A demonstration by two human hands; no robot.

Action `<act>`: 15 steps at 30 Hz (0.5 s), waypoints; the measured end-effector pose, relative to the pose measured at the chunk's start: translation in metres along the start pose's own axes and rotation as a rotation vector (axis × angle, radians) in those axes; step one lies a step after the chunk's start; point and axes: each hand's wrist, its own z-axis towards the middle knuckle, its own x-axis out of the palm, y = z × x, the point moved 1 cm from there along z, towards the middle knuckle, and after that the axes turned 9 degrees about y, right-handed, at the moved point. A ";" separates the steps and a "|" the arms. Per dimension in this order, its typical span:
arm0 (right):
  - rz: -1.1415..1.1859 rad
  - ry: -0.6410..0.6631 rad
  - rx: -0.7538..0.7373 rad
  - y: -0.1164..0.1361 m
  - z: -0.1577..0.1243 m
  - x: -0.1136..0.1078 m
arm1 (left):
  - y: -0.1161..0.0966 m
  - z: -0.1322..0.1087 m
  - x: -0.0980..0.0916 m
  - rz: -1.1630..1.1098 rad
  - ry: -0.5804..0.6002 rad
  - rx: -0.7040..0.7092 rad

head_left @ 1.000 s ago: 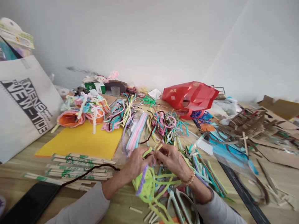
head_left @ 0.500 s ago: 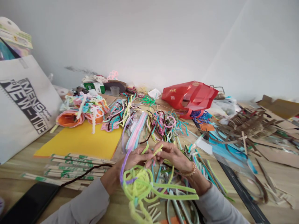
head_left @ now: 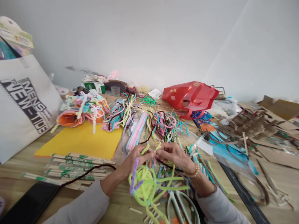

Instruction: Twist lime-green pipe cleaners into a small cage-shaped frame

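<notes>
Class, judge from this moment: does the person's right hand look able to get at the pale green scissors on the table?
Probably yes, once it lets go. The right hand is pinching lime pipe cleaners just above the pale green scissors; only loose pipe cleaners lie between, so nothing solid blocks it.

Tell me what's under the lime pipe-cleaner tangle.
Pale green scissors and wooden sticks lie below the lime tangle; whatever is directly beneath its thickest part is covered.

Lime pipe cleaners (head_left: 142,183) w/ purple strand (head_left: 134,174); 1 yellow card sheet (head_left: 79,140); red bag (head_left: 190,95), gold print; white tote (head_left: 25,105), black lettering; wood sticks (head_left: 77,165), green print; teal-pink-brown pipe cleaners (head_left: 164,126).
</notes>
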 end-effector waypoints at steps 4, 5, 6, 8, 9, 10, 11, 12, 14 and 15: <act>-0.139 -0.093 0.039 0.009 -0.004 0.006 | -0.007 -0.002 0.004 0.272 -0.096 0.057; -0.163 -0.127 0.050 0.010 -0.004 0.008 | -0.007 -0.003 0.006 0.313 -0.115 0.059; -0.178 -0.156 0.061 0.010 -0.004 0.010 | -0.007 -0.003 0.007 0.343 -0.132 0.059; -0.178 -0.181 0.073 0.009 -0.004 0.014 | -0.007 -0.003 0.009 0.384 -0.156 0.052; -0.167 -0.180 0.072 0.008 -0.003 0.015 | -0.006 -0.003 0.010 0.399 -0.164 0.048; -0.151 -0.175 0.066 0.007 -0.003 0.016 | -0.006 -0.003 0.010 0.409 -0.170 0.044; -0.130 -0.168 0.057 0.006 -0.003 0.016 | -0.005 -0.003 0.010 0.414 -0.169 0.043; -0.105 -0.160 0.047 0.005 -0.003 0.016 | -0.006 -0.003 0.010 0.413 -0.167 0.041; -0.045 -0.136 0.024 0.003 -0.002 0.014 | -0.006 -0.003 0.010 0.392 -0.162 0.036; -0.015 -0.116 0.015 0.002 -0.002 0.013 | -0.007 -0.003 0.009 0.372 -0.159 0.028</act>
